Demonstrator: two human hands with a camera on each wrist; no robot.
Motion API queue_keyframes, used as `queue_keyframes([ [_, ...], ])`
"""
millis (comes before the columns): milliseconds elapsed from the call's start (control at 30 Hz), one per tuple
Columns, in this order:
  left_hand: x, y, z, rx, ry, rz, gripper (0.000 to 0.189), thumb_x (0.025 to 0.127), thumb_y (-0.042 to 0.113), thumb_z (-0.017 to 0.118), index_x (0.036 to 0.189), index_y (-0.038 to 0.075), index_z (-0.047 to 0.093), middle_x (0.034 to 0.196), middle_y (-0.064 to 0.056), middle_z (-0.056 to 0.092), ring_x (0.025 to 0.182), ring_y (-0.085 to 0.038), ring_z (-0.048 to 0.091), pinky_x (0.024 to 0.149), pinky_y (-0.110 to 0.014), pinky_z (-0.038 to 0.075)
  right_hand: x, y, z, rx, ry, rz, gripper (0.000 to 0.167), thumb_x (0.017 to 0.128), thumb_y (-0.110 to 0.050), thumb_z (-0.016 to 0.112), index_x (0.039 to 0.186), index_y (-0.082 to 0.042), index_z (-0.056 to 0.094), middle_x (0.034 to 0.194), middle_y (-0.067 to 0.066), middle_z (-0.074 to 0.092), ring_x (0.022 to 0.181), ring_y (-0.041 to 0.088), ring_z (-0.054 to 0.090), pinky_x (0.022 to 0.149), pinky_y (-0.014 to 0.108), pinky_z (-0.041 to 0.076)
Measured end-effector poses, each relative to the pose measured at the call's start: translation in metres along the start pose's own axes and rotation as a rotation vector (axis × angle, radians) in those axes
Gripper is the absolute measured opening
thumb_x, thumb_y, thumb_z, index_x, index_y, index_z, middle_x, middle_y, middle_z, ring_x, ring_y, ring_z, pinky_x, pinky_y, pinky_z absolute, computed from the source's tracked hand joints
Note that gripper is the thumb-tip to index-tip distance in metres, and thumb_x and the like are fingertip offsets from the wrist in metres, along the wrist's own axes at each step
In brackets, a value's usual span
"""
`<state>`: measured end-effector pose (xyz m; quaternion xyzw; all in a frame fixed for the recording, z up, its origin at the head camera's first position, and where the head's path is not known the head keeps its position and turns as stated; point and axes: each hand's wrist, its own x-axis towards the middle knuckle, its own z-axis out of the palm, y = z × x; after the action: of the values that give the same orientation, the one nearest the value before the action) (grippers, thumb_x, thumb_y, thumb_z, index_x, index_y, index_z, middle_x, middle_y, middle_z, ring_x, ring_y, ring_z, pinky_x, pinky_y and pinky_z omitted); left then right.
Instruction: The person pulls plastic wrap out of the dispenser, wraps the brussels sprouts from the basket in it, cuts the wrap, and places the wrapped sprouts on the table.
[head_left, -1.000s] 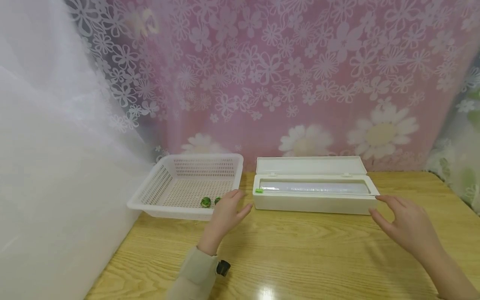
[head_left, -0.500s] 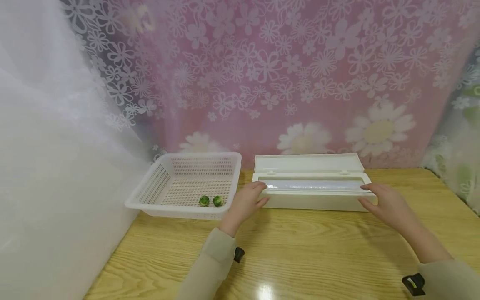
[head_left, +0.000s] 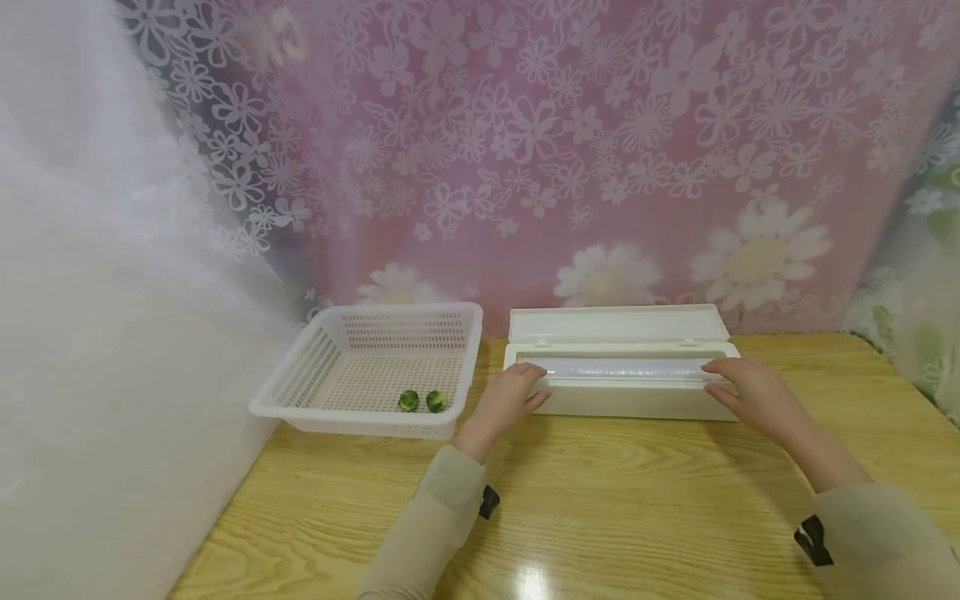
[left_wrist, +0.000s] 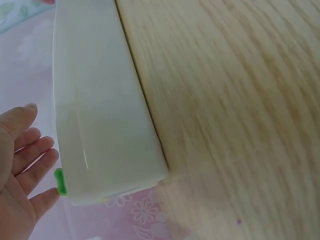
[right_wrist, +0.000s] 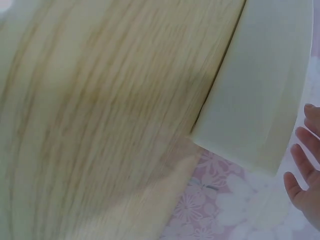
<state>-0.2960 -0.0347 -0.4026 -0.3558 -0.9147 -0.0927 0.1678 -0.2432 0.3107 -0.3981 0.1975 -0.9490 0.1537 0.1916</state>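
Observation:
A long white cling film dispenser (head_left: 622, 402) stands on the table, its hinged lid (head_left: 618, 326) raised. Inside lies a clear roll of film (head_left: 630, 369). My left hand (head_left: 510, 396) is at the left end of its front edge, fingers over the roll and thumb lower down. The left wrist view has these relaxed fingers beside a small green slider (left_wrist: 60, 181) on the dispenser. At the opposite end, my right hand (head_left: 757, 396) reaches over the front edge in the same way. Its fingers (right_wrist: 302, 160) are spread loosely beside the box in the right wrist view.
Left of the dispenser stands a white perforated basket (head_left: 292, 412). Two small green balls like Brussels sprouts (head_left: 437, 401) lie in its near right part. The wood-grain table (head_left: 622, 500) meets a floral curtain (head_left: 525, 167) behind, and pale sheeting (head_left: 135, 333) hangs at the left.
Both hands have moved inward over the dispenser's front edge, the left one rightward from beside the basket, the right one leftward from the right end. The dispenser and basket stay put.

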Motion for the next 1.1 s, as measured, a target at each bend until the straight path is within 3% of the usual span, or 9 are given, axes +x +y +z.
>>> queue_keyframes([
  [267,0.001,0.003,0.000,0.025,-0.043,-0.022,0.032,0.088,0.031,0.055,0.110,0.009,0.060,0.106,-0.002,0.061,0.098,-0.014,0.056,0.084,-0.024,0.043,0.001,0.004,0.002,-0.031,-0.061,0.011,0.026,0.078,-0.008,0.064,0.100,0.007,0.062,0.091,0.021,0.062,0.081,0.038,0.053,0.065,0.051,0.043],
  [500,0.002,0.003,0.002,-0.026,-0.008,-0.036,0.024,0.087,0.025,0.057,0.104,0.009,0.063,0.100,-0.001,0.063,0.092,-0.013,0.058,0.079,-0.022,0.044,-0.002,0.006,0.003,0.002,-0.049,0.014,0.018,0.079,-0.006,0.063,0.094,0.004,0.064,0.086,0.017,0.064,0.077,0.035,0.054,0.063,0.049,0.043],
  [667,0.010,-0.001,0.009,-0.147,0.015,-0.131,0.014,0.087,0.019,0.057,0.095,0.010,0.066,0.092,0.000,0.064,0.082,-0.011,0.059,0.070,-0.019,0.045,0.000,0.011,0.003,0.085,-0.041,0.030,0.013,0.081,-0.002,0.061,0.091,0.005,0.065,0.081,0.016,0.063,0.074,0.034,0.057,0.061,0.046,0.046],
  [933,0.018,-0.003,0.014,-0.207,0.051,-0.222,0.007,0.084,0.018,0.062,0.087,0.012,0.064,0.084,0.002,0.065,0.074,-0.008,0.058,0.064,-0.018,0.045,0.005,0.015,0.005,0.173,-0.075,0.154,0.014,0.085,-0.003,0.056,0.094,0.006,0.063,0.085,0.020,0.062,0.079,0.039,0.057,0.063,0.047,0.047],
  [1100,0.022,-0.004,0.015,-0.260,0.073,-0.275,0.005,0.082,0.017,0.064,0.083,0.012,0.065,0.079,0.004,0.063,0.069,-0.007,0.056,0.061,-0.018,0.043,0.008,0.013,0.006,0.168,-0.048,0.165,0.013,0.084,-0.002,0.057,0.093,0.006,0.063,0.086,0.021,0.062,0.078,0.039,0.057,0.062,0.046,0.047],
])
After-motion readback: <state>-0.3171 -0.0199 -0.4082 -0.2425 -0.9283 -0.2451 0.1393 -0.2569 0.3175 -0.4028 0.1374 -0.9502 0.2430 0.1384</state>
